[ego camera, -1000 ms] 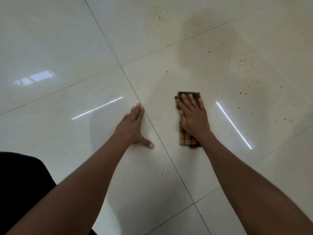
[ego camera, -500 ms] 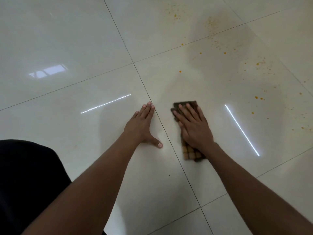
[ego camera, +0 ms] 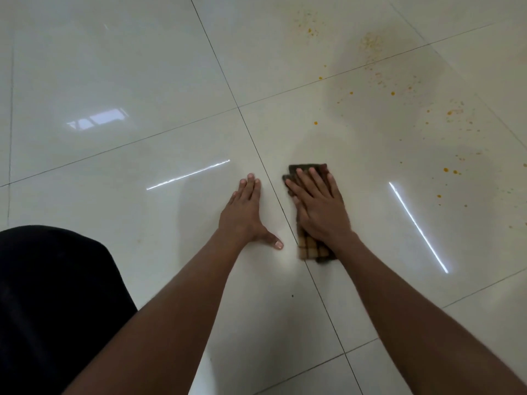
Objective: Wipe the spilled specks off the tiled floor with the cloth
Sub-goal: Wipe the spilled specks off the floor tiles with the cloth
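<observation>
A folded brown plaid cloth (ego camera: 311,212) lies flat on the glossy cream tiled floor (ego camera: 142,67), just right of the dark grout line (ego camera: 265,169) that runs from far left to near right between the two hands. The cloth is a narrow rectangle whose long axis runs near to far, with a slight lean toward the far left; its darker far end points toward the spill, and its paler checked near end sticks out beside the wrist, blurred at the edges. The right hand (ego camera: 320,208) lies palm down on top of the cloth, fingers (ego camera: 303,181) straight and slightly spread, pressing it to the tile rather than curling round it; the fingertips stop just short of the cloth's far edge. The left hand (ego camera: 246,216) rests flat on the neighbouring tile to the left of the grout line, fingers straight and together, pointing far, thumb stretched out to the right toward the cloth but apart from it; it holds nothing. Orange-yellow specks (ego camera: 399,89) are scattered over the tiles far and right of the cloth, well apart from it, with one lone speck (ego camera: 315,123) lying nearer, beyond the cloth's far end. Two thin bright light reflections streak the floor, one left of the hands (ego camera: 188,174) and one to the right (ego camera: 417,226). A dark garment (ego camera: 51,295) fills the near left corner.
</observation>
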